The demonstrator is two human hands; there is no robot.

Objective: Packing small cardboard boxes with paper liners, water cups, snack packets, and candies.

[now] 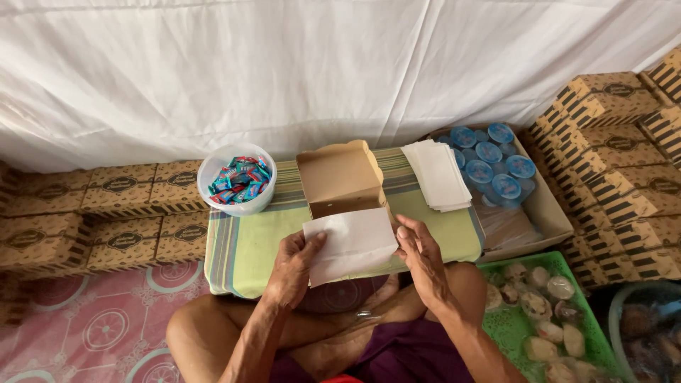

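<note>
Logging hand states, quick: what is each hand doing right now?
Left hand: closed on the left edge of the white paper.
Right hand: fingers on the paper's right edge, holding it.

The paper sheet [351,245] hides the front of the open box [342,179]. Right of the box, the green tray [521,328] and a dark, blurred bowl [642,330] are cut by the edge.

A low table covered by a green striped cloth [241,248] is occupied by an open brown cardboard box [340,177], a white bowl of wrapped sweets [236,179] and a stack of white paper sheets [436,174].
</note>
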